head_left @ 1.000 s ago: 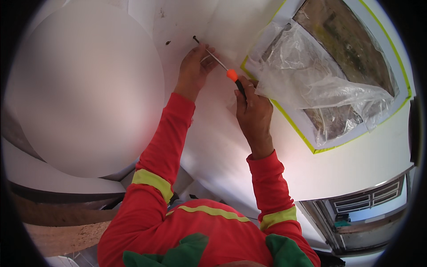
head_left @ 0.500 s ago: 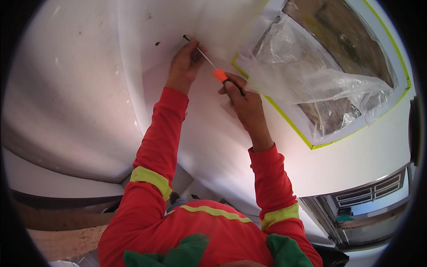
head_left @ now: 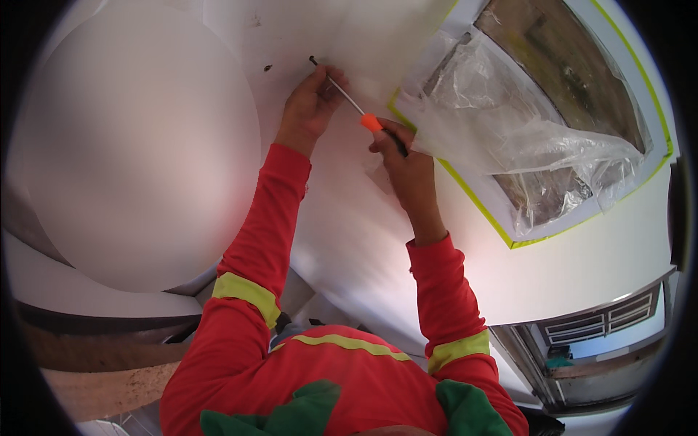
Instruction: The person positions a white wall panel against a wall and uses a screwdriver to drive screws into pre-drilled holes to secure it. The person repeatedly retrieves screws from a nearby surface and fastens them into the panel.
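White wall (head_left: 342,240) spreads behind the screwdriver (head_left: 371,122), which slants up and leftward. Nearest, below the screwdriver, are red sleeves (head_left: 265,211) with yellow-green bands. At its lower end, the right hand (head_left: 411,171) has its grip wrapped round the black-and-orange handle. Toward its tip, the left hand (head_left: 305,105) has thumb and fingers beside the metal shaft — whether that grip pinches it, I cannot tell. At the screwdriver's tip is a small dark piece (head_left: 313,59); left of the tip, a dark hole (head_left: 268,68). Right of the screwdriver — crumpled clear plastic (head_left: 502,131), edged by yellow-green tape (head_left: 476,207)
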